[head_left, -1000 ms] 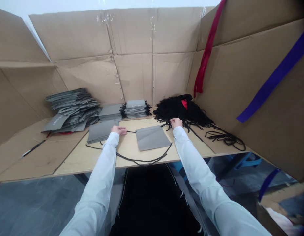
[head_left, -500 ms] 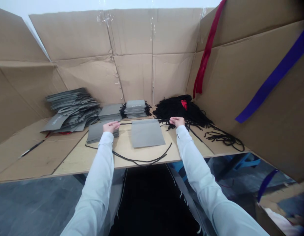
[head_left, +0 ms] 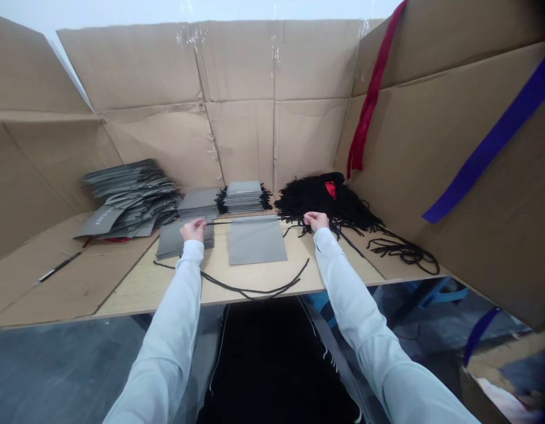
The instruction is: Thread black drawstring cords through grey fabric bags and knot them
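Note:
A flat grey fabric bag (head_left: pixel 258 241) lies on the table in front of me. A black cord (head_left: pixel 219 223) sticks out from its top left edge, with its end pinched in my left hand (head_left: pixel 193 230). Past the top right corner, a thin black strand runs to my right hand (head_left: pixel 316 221), whose thumb and fingertips are closed on it. Whether both strands are one cord cannot be seen, since the bag's top edge covers the middle. Two loose black cords (head_left: pixel 250 291) curve across the table nearer to me.
Grey bags form a low stack (head_left: pixel 166 240) by my left hand and a tall heap (head_left: pixel 133 197) farther left. Behind stands a stack of corded bags (head_left: pixel 243 197). A pile of black cords (head_left: pixel 299 197) lies back right. Cardboard walls (head_left: pixel 237 65) enclose the table.
The bag has slid a little left and lies straighter. My left hand has shifted slightly left, and more cord shows beside the bag. My right hand has hardly moved.

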`<state>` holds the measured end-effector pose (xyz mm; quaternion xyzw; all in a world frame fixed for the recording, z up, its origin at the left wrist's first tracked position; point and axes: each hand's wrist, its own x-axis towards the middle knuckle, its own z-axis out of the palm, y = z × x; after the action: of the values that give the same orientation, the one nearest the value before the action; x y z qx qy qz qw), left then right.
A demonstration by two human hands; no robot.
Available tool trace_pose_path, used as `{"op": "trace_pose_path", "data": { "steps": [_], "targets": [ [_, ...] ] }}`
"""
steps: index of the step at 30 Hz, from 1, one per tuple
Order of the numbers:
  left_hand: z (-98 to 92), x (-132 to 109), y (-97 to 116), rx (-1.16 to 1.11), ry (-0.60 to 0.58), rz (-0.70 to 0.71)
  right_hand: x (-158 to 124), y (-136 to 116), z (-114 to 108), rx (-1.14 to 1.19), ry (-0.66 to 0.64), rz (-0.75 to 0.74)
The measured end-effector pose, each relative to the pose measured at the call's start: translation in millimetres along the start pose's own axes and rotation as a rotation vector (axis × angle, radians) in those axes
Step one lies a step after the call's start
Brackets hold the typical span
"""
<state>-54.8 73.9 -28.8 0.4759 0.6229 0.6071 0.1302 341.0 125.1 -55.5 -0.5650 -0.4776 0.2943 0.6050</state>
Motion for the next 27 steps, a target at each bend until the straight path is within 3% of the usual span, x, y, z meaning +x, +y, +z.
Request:
{"op": "trace_pose_path", "data": {
  "steps": [7, 10, 16, 17, 19, 21, 22, 24, 27],
  "targets": [
    [-0.5, -4, -1, 0.010, -0.069, -0.015, -4, 5, 8, 0.068, -0.171, -0.014],
    [-0.3, -4, -2, 0.143, -0.114, 0.030, -10, 4, 12, 0.079, -0.265, 0.011],
    [12.1, -19, 21, 0.445, -0.170, 0.407, -26, -9, 17, -0.091, -0.307, -0.088],
    [19.1, -24, 30, 0.464, -0.245, 0.460, -28, -12, 17, -0.130, -0.311, -0.115],
    [40.0, -38, 49, 0.471, -0.526, 0.538, -30, -16, 17, -0.206, -0.323, -0.166],
    [70.1, -54, 70, 0.505, -0.850, 0.584, -30, -19, 15, -0.260, -0.338, -0.204],
    [87.7, -63, 80, 0.547, -0.945, 0.583, -30, -19, 15, -0.273, -0.341, -0.218],
    [124.8, -80, 95, 0.597, -0.999, 0.532, -29, -19, 14, -0.278, -0.348, -0.242],
    [172.8, -99, 100, 0.522, -0.941, 0.416, -28, -19, 12, -0.249, -0.364, -0.268]
  ]
}}
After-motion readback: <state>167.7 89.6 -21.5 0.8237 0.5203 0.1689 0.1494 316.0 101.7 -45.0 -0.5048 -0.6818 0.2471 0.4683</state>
